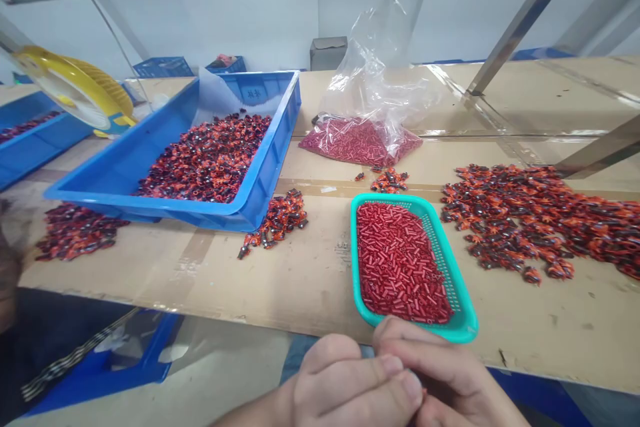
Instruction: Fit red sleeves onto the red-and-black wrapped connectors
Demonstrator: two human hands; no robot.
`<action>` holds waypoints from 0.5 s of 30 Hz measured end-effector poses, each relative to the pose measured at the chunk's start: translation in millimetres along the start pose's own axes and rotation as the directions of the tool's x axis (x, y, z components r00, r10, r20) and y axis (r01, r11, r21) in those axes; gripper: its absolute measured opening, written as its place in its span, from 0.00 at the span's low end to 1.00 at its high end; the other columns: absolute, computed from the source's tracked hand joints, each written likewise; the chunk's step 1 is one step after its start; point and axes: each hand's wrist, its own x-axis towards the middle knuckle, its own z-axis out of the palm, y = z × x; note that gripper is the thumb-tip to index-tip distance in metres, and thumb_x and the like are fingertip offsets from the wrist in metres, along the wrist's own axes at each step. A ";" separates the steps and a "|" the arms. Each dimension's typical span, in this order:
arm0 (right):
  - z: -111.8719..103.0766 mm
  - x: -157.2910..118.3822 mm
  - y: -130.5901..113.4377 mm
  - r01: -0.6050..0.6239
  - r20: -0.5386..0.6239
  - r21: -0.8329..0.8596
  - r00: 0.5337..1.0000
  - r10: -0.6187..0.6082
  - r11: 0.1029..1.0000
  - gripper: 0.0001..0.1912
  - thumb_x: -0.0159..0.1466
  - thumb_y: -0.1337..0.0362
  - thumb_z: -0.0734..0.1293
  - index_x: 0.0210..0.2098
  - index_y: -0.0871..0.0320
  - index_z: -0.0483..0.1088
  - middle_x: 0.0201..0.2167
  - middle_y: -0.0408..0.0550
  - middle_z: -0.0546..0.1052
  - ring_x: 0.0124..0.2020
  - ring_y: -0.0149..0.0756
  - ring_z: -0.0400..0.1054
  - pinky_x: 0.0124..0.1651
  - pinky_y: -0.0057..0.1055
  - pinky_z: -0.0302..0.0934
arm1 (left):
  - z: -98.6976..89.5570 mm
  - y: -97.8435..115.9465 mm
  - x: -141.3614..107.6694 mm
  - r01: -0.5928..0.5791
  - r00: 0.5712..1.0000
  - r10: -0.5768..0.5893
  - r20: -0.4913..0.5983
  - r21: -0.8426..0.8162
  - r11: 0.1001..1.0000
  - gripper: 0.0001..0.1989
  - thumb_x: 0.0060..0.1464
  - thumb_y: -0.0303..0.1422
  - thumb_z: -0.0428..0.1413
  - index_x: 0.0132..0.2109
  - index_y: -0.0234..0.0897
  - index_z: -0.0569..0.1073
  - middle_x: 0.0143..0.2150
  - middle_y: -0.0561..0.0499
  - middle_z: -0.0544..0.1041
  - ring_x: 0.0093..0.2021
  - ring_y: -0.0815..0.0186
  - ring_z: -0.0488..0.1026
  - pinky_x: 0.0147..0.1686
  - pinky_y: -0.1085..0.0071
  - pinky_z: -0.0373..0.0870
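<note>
At the bottom of the view my left hand (345, 380) and my right hand (445, 367) meet with fingers curled together, in front of the table's edge. Both are closed; a tiny reddish bit shows between the fingertips, but what they pinch is mostly hidden. Just beyond them stands a green basket (357, 267) filled with short red tubes (400, 257). To its right lies a large heap of orange and dark small parts (530, 220). A small cluster of the same parts (389, 180) lies behind the basket.
A blue crate (277, 167) holds more orange-dark parts, with piles (280, 217) beside it. A clear plastic bag (365, 107) of red tubes stands behind. A yellow fan (80, 87) is at left, metal posts (525, 13) at right. Another person's dark clothing (65, 340) shows at left.
</note>
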 end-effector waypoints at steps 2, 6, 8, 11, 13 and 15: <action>-9.9 1.5 2.1 0.066 -0.038 -0.193 0.997 -0.074 0.979 0.18 0.72 0.45 0.65 0.51 0.45 0.79 0.37 0.48 0.80 0.39 0.40 0.77 0.41 0.30 0.73 | 0.0 -7.9 19.5 -0.159 0.985 0.159 0.065 0.003 0.987 0.19 0.68 0.26 0.56 0.63 0.37 0.72 0.40 0.50 0.89 0.36 0.63 0.87 0.39 0.69 0.81; -63.3 1.6 15.7 0.009 -0.213 -0.792 0.933 -0.290 0.611 0.16 0.73 0.49 0.65 0.49 0.52 0.77 0.42 0.51 0.83 0.44 0.43 0.78 0.45 0.34 0.71 | -15.8 -45.6 59.2 -0.324 0.938 0.254 0.238 0.336 0.884 0.06 0.68 0.27 0.56 0.50 0.36 0.74 0.51 0.40 0.86 0.57 0.58 0.82 0.58 0.61 0.73; -103.5 -0.5 27.7 -0.161 -0.267 -0.943 0.889 -0.373 0.291 0.29 0.73 0.40 0.59 0.45 0.58 0.78 0.38 0.56 0.83 0.41 0.48 0.77 0.45 0.40 0.70 | -24.9 -74.9 70.9 -0.214 0.957 0.063 0.283 0.542 0.813 0.09 0.69 0.27 0.55 0.53 0.38 0.73 0.51 0.41 0.86 0.55 0.56 0.81 0.58 0.57 0.70; -158.6 -2.1 44.5 -0.344 -0.330 -0.938 0.861 -0.387 0.037 0.45 0.70 0.31 0.49 0.36 0.63 0.79 0.30 0.63 0.81 0.33 0.54 0.74 0.38 0.47 0.66 | -34.5 -119.0 79.8 -0.157 0.941 -0.070 0.330 0.612 0.776 0.15 0.65 0.20 0.52 0.54 0.36 0.76 0.51 0.38 0.85 0.58 0.48 0.78 0.60 0.47 0.66; -178.4 -1.2 50.4 -0.394 -0.363 -0.919 0.845 -0.393 0.003 0.48 0.70 0.30 0.47 0.35 0.65 0.80 0.27 0.66 0.80 0.29 0.56 0.71 0.36 0.49 0.63 | -38.3 -141.9 83.4 -0.148 0.924 -0.109 0.366 0.606 0.782 0.17 0.63 0.17 0.50 0.51 0.37 0.78 0.52 0.38 0.85 0.59 0.45 0.77 0.61 0.43 0.64; -179.5 0.9 51.2 -0.409 -0.368 -0.912 0.833 -0.414 -0.012 0.46 0.72 0.33 0.49 0.41 0.69 0.80 0.30 0.70 0.80 0.32 0.58 0.72 0.37 0.50 0.63 | -40.8 -157.7 86.5 -0.135 0.911 -0.126 0.394 0.570 0.810 0.17 0.61 0.16 0.50 0.47 0.37 0.79 0.51 0.38 0.86 0.57 0.46 0.78 0.61 0.42 0.64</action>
